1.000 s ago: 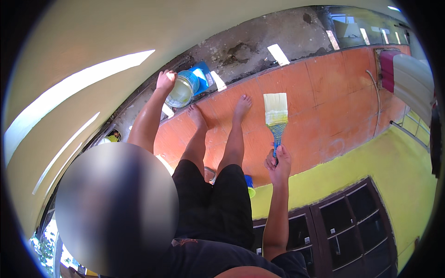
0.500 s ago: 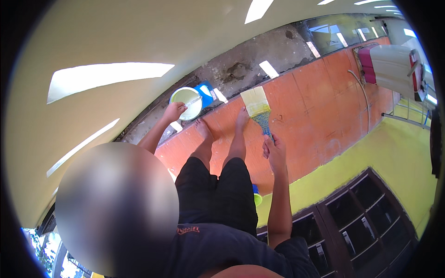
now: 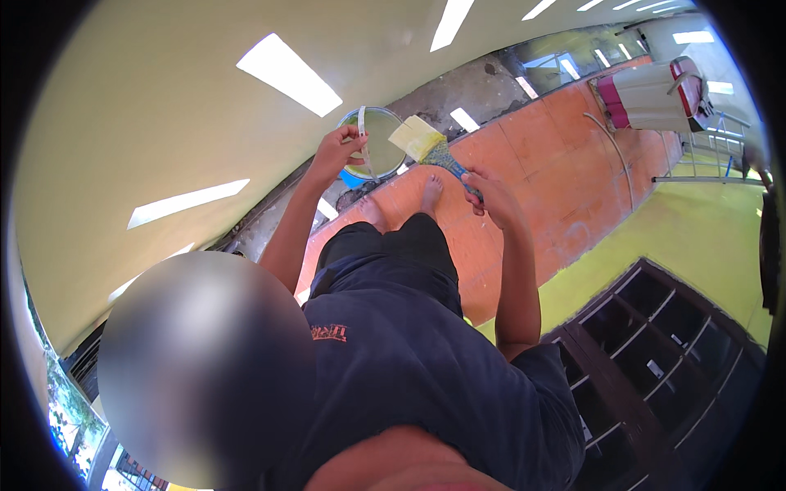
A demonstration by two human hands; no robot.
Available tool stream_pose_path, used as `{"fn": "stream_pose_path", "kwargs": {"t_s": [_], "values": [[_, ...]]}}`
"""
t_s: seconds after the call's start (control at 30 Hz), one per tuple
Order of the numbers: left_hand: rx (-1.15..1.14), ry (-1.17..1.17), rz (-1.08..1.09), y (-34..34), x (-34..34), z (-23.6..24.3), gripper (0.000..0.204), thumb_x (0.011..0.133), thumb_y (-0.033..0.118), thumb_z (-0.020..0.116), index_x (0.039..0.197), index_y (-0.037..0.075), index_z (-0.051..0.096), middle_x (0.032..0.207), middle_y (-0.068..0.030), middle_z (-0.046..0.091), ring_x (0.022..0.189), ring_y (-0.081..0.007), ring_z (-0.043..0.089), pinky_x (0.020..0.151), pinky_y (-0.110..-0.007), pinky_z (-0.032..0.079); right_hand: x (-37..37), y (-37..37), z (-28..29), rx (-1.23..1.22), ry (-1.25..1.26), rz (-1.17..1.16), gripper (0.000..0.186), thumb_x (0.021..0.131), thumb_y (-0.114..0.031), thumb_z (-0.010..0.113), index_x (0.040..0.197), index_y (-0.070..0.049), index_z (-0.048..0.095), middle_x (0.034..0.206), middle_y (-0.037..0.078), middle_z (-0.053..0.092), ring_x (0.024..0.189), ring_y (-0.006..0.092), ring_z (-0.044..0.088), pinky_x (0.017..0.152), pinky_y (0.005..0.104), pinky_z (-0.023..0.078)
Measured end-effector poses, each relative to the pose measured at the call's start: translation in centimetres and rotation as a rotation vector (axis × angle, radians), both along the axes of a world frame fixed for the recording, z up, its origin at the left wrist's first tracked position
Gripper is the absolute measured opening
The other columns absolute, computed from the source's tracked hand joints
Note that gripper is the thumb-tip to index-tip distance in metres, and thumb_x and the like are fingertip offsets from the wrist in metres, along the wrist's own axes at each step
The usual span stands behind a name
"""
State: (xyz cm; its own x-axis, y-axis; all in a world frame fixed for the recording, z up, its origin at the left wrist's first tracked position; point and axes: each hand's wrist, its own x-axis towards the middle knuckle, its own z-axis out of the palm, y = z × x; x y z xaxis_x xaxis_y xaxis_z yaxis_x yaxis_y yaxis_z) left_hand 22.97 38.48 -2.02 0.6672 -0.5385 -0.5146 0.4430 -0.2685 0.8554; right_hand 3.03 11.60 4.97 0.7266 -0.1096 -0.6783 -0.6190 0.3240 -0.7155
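The left hand (image 3: 337,151) is curled around the rim and thin pale handle strap of a small round clear plastic pot of yellow-green paint (image 3: 375,143), holding it up in front of the pale yellow wall (image 3: 164,106). The pot sits just to the right of that hand, its open mouth turned toward the camera so the paint surface shows as a flat disc.

The right hand (image 3: 490,195) is closed tightly around the blue handle of a wide flat paintbrush with yellow-coated bristles (image 3: 427,143). The brush reaches up and to the left from the fist; its long axis runs on a slant from the hand at lower right to the bristle end at upper left. The bristle edge lies at the right rim of the pot, touching or just overlapping it.

Below both hands are the person's bare feet on an orange tiled floor (image 3: 557,172), beside a strip painted bright yellow-green. A dark wooden cabinet with open compartments (image 3: 655,344) stands at lower right. A maroon and white boxy object (image 3: 651,94) rests at upper right; its make is too small to tell.
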Motion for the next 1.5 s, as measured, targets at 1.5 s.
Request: {"fn": "stream_pose_path", "kwargs": {"t_s": [1.5], "values": [[-0.423, -0.004, 0.077, -3.2, -2.0, 12.5, 0.047, 0.103, 0.046, 0.038, 0.105, 0.003, 0.055, 0.097, -0.0075, 0.055, 0.094, -0.0184, 0.058, 0.083, -0.036, 0.054, 8.1, 2.5, 6.9, -0.98, -0.178, 0.355, 0.031, 0.081, -0.026, 0.071, 0.092, 0.003, 0.074, 0.073, 0.016, 0.068, 0.069, 0.0224, 0.065, 0.065, 0.0373, 0.05]]}}
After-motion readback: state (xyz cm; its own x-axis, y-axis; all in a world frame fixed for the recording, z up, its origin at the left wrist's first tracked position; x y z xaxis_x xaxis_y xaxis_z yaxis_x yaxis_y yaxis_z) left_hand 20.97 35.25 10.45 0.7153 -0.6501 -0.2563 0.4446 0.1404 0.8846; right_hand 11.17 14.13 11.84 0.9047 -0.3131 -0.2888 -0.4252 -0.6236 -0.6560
